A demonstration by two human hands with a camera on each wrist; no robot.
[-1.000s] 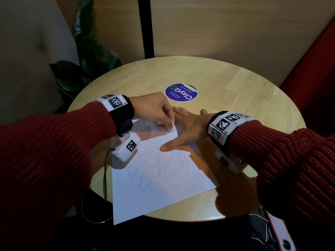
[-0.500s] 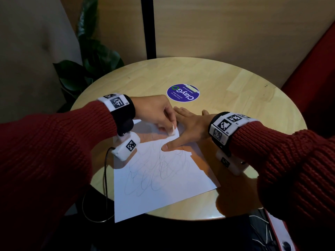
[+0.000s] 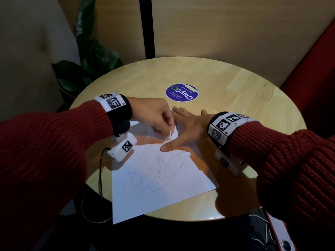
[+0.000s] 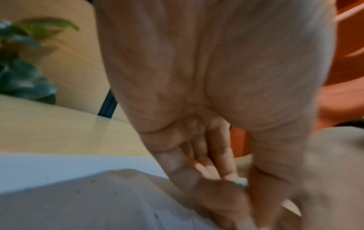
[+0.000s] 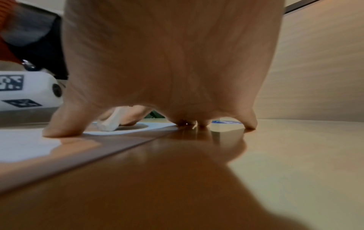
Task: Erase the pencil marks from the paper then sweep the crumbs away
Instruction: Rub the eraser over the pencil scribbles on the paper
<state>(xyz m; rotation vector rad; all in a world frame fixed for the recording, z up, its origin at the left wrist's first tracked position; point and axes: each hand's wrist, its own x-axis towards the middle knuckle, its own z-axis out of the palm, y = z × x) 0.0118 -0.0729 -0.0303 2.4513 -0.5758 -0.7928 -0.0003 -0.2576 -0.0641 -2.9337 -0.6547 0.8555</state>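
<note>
Sticker: a round purple sticker [image 3: 182,92] with white lettering is seen on the table beyond both hands, well apart from the sheet.
Cable: a thin dark cable [image 3: 100,171] is run from the left wrist unit down past the near table edge, just beside the sheet's left edge.
Plant: dark green leaves [image 3: 85,69] are seen behind the table on the left; they are blurred in the left wrist view.
Obstruction: the far end of the sheet is covered by both hands, so any marks under them cannot be judged.
Left hand: the left hand [image 3: 154,116] is curled, and a small white eraser [image 3: 168,136] is pinched in its fingertips, with the tip set down on the paper.
Right hand: the right hand [image 3: 188,127] is laid flat with fingers spread; its thumb is pressed on the sheet and the outer fingers are rested on bare wood.
Paper: a white paper [image 3: 159,178] is laid askew on the near part of the table, its near left corner hung over the edge.
Pencil marks: looping grey pencil marks [image 3: 154,171] are spread over the middle of the sheet, near the thumb.
Table: a round light wooden table [image 3: 235,98] is used as the surface.
Room: pale wood panels split by a dark vertical strip [image 3: 146,28] are seen behind, and red upholstery [image 3: 315,73] on the right.
</note>
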